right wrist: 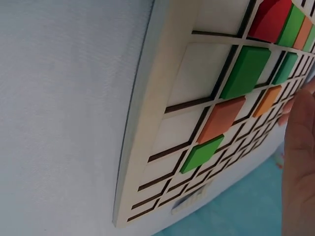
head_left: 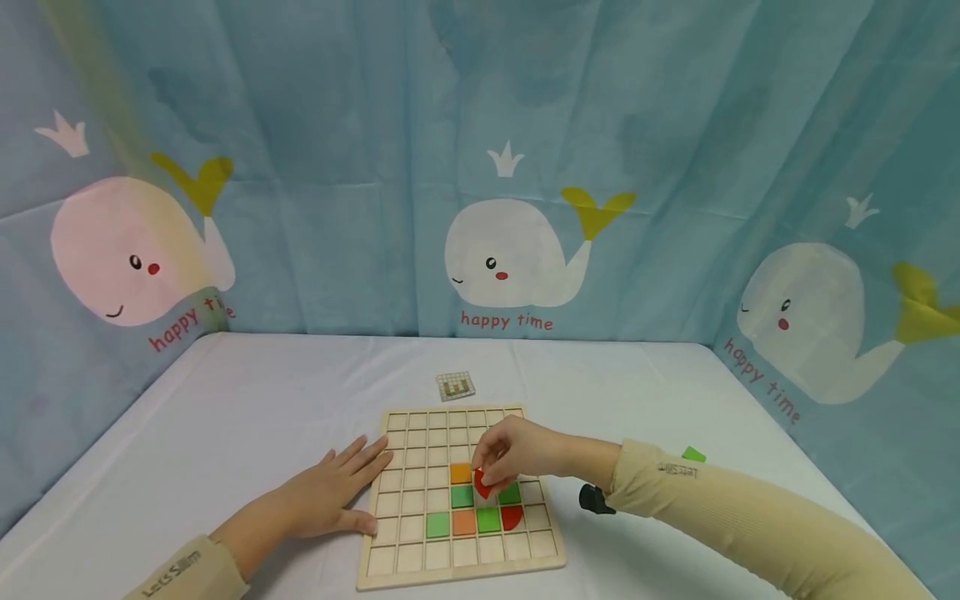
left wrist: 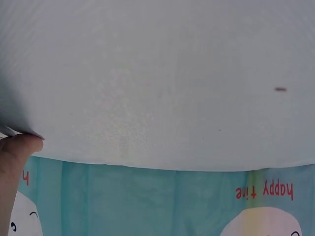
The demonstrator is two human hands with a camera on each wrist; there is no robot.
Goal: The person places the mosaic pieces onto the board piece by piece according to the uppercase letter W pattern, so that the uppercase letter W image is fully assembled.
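Observation:
A wooden grid board [head_left: 382,560] lies on the table with several green and orange square tiles in its middle cells. Among them, toward the lower right, sits a red tile [head_left: 512,517] with one rounded side. Over the middle of the board, my right hand [head_left: 521,446] pinches another red tile [head_left: 482,485] between thumb and fingers; part of it is hidden. My left hand [head_left: 330,496] lies spread, its fingertips and thumb at the board's left edge. In the right wrist view, green tiles [right wrist: 246,72] stand slightly above the grid, and my right hand [right wrist: 299,147] shows at the right edge.
A small card with a grid pattern [head_left: 456,386] lies beyond the board. One loose green tile [head_left: 693,454] is on the white cloth past my right forearm, and a black object [head_left: 596,500] shows partly beneath that arm. A blue curtain with whales [head_left: 517,250] encloses the table.

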